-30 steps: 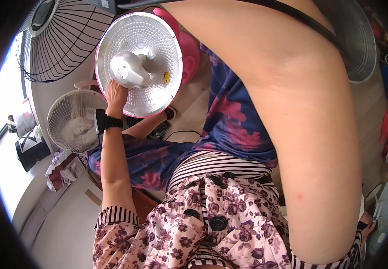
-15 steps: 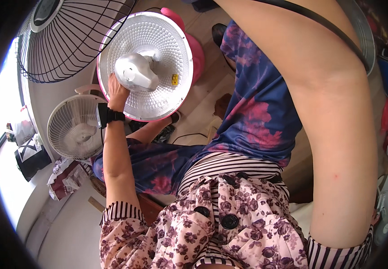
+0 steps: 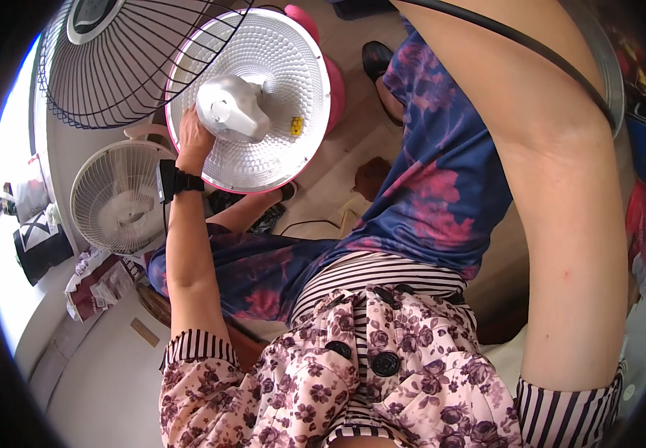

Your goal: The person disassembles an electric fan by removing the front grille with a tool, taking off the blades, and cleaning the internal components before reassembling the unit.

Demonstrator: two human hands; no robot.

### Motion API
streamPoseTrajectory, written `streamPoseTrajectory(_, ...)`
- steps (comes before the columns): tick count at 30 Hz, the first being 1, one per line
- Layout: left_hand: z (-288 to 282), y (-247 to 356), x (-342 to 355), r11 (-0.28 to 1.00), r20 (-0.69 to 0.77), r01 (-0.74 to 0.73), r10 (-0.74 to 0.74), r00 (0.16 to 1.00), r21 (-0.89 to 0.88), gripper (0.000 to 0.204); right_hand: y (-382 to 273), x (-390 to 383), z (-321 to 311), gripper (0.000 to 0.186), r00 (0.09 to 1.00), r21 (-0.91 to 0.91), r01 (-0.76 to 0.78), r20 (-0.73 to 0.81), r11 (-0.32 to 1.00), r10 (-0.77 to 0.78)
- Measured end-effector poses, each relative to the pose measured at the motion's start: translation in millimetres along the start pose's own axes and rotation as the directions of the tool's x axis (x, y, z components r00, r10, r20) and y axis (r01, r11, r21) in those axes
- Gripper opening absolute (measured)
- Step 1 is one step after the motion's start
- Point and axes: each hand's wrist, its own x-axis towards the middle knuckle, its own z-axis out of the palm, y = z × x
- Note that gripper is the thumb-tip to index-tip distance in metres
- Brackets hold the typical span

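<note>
A white fan guard with a pink rim and a grey-white motor housing on its back is held up in front of me. My left hand, with a black watch on the wrist, grips the guard beside the motor housing. My right arm reaches up past the top of the picture; its hand is out of view. A black cord runs across that arm.
A black wire fan grille hangs at the upper left. A small white fan stands below it by a white wall. A black shoe lies on the wooden floor. Paper packets lie at the left.
The fan guard with the motor housing has moved up and to the right with my left hand. My right arm has swung further to the right.
</note>
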Motion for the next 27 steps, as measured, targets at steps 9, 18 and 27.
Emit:
streamPoseTrajectory(9,-44.8,0.2,-12.4,0.814,-0.181,0.581,-0.574,0.799,-0.014,0.066,31.4,48.3,41.1,0.024,0.948,0.532,-0.299,0.071,0.792,0.309)
streamPoseTrajectory(18,-15.6,-54.3,-51.3,0.102,0.449,0.871,-0.824,0.344,-0.48,0.06,11.8,54.7,46.9,0.025,0.705,0.943,-0.264,0.332,-0.202,0.627)
streamPoseTrajectory(27,-4.0,-36.1,-50.8,-0.347,0.537,0.46,-0.746,0.393,-0.817,0.037,18.9,52.8,52.6,0.025,0.686,0.939,-0.27,0.343,-0.214,0.641)
